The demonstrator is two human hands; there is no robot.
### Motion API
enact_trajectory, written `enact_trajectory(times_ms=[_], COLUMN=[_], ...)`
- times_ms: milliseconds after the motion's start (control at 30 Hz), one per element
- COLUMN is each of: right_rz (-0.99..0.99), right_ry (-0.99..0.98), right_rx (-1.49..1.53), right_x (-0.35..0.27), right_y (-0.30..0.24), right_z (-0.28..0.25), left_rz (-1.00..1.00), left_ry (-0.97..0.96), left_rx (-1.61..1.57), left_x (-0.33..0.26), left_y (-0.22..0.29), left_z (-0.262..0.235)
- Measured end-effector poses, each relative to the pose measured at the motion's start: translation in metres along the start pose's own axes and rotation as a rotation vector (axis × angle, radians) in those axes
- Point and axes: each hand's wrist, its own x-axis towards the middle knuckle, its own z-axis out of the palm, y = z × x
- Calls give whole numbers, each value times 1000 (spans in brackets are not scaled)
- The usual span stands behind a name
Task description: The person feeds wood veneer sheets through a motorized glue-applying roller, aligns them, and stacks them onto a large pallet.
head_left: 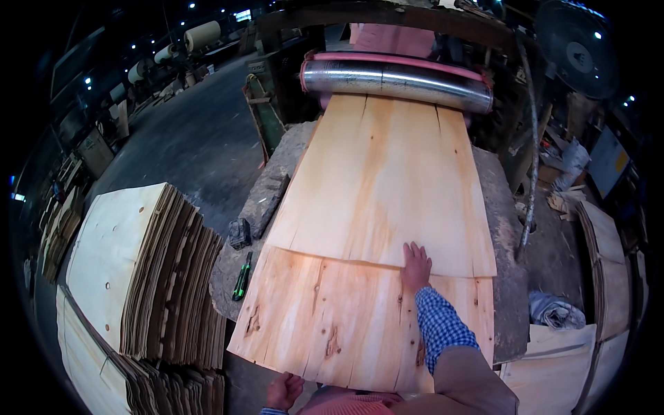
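A pale wood veneer sheet (387,187) runs from under the metal roller (394,81) toward me, its near edge overlapping a second, knottier veneer sheet (311,318). My right hand (416,266) lies flat on the upper sheet's near edge, right of the middle, with fingers stretched forward. Close to the lower sheet's near edge, at the bottom of the view, is my left hand (284,391). Its fingers are curled in and nothing shows in them. Both sheets rest on a rough grey table (498,228).
On the table's left side lie a green and black utility knife (242,277) and a dark block (239,234). Tall veneer stacks (131,256) stand at left; more veneer (553,360) sits at right. A thin pole (532,138) and a large fan (577,55) are at far right.
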Motion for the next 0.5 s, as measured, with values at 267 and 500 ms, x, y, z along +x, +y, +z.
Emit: enact_trajectory(times_ms=[267,500], right_rz=[-24,-162], right_ry=[92,-64], right_rx=[-66,-155], right_x=[-68,-263], right_y=[-1,-14], right_z=[31,-6], left_rz=[-107,-138], left_ry=[-565,-437], left_rx=[-253,-123], left_x=[63,37], left_y=[-11,10], left_z=[-66,-29])
